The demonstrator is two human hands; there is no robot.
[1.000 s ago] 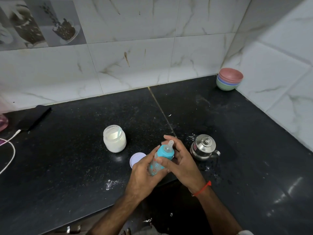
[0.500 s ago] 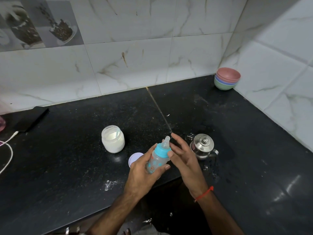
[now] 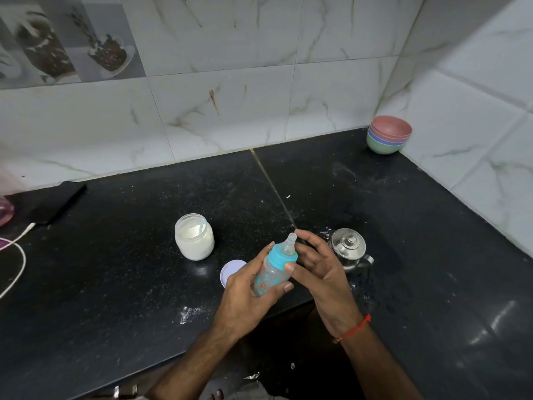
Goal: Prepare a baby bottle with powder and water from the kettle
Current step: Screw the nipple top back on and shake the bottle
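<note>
The small clear baby bottle [image 3: 269, 280] with a blue collar and a silicone teat is tilted above the front edge of the black counter [image 3: 115, 284]. My left hand [image 3: 245, 301] grips its body from below. My right hand [image 3: 320, 269] is beside the top, thumb touching the blue collar, fingers stretched out behind the teat. An open jar of white powder [image 3: 194, 239] with a scoop inside stands to the left. Its pale lid [image 3: 230, 272] lies flat near my left hand. The small steel kettle [image 3: 347, 248], lid on, stands just behind my right hand.
Stacked coloured bowls [image 3: 388, 135] sit in the back right corner. A dark phone [image 3: 57, 202] with a white cable [image 3: 17, 255] lies at the far left. Spilled powder [image 3: 189, 311] and water drops mark the counter near the front edge. Tiled walls close the back and right.
My right hand has let go of the blue cap and opened its fingers; now only the thumb touches the collar. The bottle has tilted and risen slightly in my left hand.
</note>
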